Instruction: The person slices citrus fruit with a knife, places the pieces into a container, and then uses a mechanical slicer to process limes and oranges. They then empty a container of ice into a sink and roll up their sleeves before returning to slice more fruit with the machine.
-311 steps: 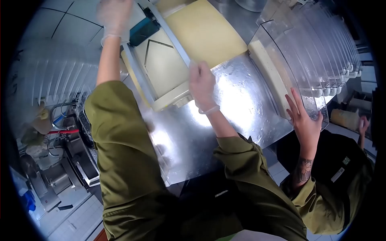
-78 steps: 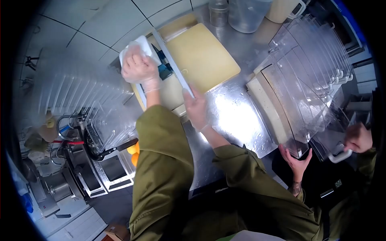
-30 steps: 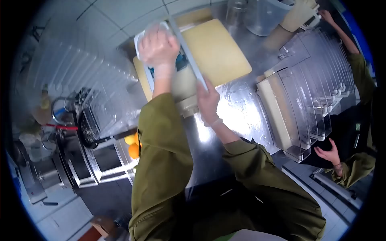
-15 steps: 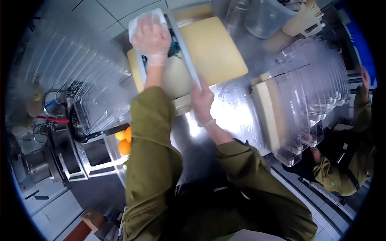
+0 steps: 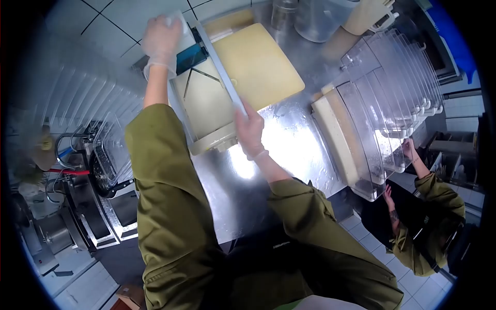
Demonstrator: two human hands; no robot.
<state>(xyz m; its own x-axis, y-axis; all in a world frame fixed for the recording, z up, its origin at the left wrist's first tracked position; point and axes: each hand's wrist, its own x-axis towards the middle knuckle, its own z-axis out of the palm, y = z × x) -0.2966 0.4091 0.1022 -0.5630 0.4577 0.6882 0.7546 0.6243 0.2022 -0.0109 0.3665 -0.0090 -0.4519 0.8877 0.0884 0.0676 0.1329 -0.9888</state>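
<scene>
A mandoline slicer (image 5: 204, 103) with a pale bed, a V-shaped slot and a blue-green insert lies tilted across the bench in front of me. My left hand (image 5: 162, 40), in a clear glove, is closed at its far end over a white pad-like thing (image 5: 179, 30), mostly hidden by the fingers. My right hand (image 5: 250, 132), also gloved, grips the slicer's long grey side rail near its close end. A yellow cutting board (image 5: 263, 67) lies right beside and partly beneath the slicer.
Upright clear plastic panels (image 5: 382, 98) stand right of the wet steel bench (image 5: 289, 139). More clear racks (image 5: 88, 98) are on the left, above a pan (image 5: 101, 173). A clear jug (image 5: 318, 20) stands at the back. A co-worker (image 5: 423, 217) stands at lower right.
My left hand has moved off the slicer's middle to its far left edge with the white thing, baring the bed and V-shaped slot. My view has shifted. The co-worker's raised arm has come down.
</scene>
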